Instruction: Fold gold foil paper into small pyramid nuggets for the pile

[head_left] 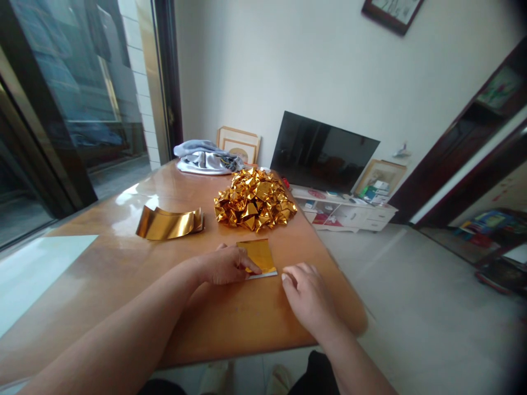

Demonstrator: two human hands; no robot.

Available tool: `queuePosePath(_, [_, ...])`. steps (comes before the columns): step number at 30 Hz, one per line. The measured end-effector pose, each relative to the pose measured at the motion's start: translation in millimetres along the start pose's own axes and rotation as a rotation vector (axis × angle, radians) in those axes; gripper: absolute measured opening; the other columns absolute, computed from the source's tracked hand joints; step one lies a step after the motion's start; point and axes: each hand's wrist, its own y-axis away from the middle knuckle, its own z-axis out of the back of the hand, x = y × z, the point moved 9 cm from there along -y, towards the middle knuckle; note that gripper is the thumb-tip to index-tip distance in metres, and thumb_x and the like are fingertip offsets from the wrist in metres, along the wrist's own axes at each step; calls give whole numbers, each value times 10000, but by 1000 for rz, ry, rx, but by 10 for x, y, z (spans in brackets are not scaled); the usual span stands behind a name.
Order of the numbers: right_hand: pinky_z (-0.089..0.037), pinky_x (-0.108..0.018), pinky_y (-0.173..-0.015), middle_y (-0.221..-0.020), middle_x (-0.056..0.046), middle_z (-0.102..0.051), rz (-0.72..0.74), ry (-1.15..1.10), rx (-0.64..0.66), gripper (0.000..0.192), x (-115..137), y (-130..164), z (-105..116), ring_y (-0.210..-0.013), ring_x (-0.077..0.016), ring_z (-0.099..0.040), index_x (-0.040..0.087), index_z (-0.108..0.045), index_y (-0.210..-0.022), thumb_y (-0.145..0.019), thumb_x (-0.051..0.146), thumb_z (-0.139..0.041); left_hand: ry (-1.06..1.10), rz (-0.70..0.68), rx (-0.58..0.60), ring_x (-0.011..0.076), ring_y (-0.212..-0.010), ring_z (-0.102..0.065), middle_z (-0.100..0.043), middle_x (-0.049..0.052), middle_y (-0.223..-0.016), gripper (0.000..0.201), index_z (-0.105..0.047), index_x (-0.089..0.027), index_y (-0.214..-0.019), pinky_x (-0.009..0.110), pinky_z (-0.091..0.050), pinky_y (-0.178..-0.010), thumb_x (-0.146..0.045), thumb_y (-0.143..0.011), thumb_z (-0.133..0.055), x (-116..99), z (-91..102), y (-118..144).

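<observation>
A small square of gold foil paper (259,255) with a white strip along its near edge lies on the wooden table. My left hand (230,265) rests at its left side, index finger stretched over the near edge of the foil; the hand's other fingers are partly hidden. Just right of the sheet, apart from it, my right hand (307,291) rests on the table with loosely bent fingers and nothing visible in them. Beyond the sheet rises a heap of folded gold foil pieces (255,200). To the left lies a curved stack of gold foil sheets (169,223).
The wooden table (135,274) has its right edge near my right hand. A pale sheet (37,269) covers its left corner. Folded clothing (206,157) lies at the far end. Beyond stand a television (323,151) and a white low cabinet (346,211).
</observation>
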Motion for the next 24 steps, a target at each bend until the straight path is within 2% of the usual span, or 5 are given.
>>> queuePosePath(8, [-406,-347,-910,-1075,-51,-645,164,3,84,274,269,-175,-152,-1044,-248,-532,266,-678,-1073,-853,123,-603,21,35,-57,189,-882,-639,-753,-37,-985,399,-755,-422,-1103,311,-368,-893,-205,-824,-568,124,-23,-2])
queuePosePath(13, [-403,-346,-888,-1023,-41,-661,245,20,129,165,292,-236,-174,-1000,-239,-540,266,-685,-1031,-927,190,-582,41,35,-39,191,-891,-654,-765,-45,-992,391,-761,-400,-1089,317,-380,-907,-195,-823,-561,148,-33,-1])
queuePosePath(17, [-403,-319,-848,-963,-36,-663,308,15,151,177,291,-258,-207,-949,-217,-547,248,-682,-965,-974,190,-515,107,18,-71,187,-925,-651,-759,-36,-1017,314,-776,-349,-1057,281,-409,-874,-242,-833,-583,170,-22,-16])
queuePosePath(21, [-389,-314,-812,-913,-46,-651,277,32,84,197,245,-295,-224,-915,-215,-553,219,-651,-892,-983,192,-478,253,4,-220,171,-813,-624,-734,9,-914,248,-768,-229,-959,255,-434,-747,-362,-888,-571,174,96,-62])
queuePosePath(24, [-380,-307,-775,-877,-42,-650,181,-4,5,185,140,-346,-206,-882,-214,-566,212,-616,-871,-973,184,-463,396,60,-520,148,-703,-553,-649,12,-781,301,-685,-170,-886,240,-403,-635,-432,-916,-540,248,362,-7])
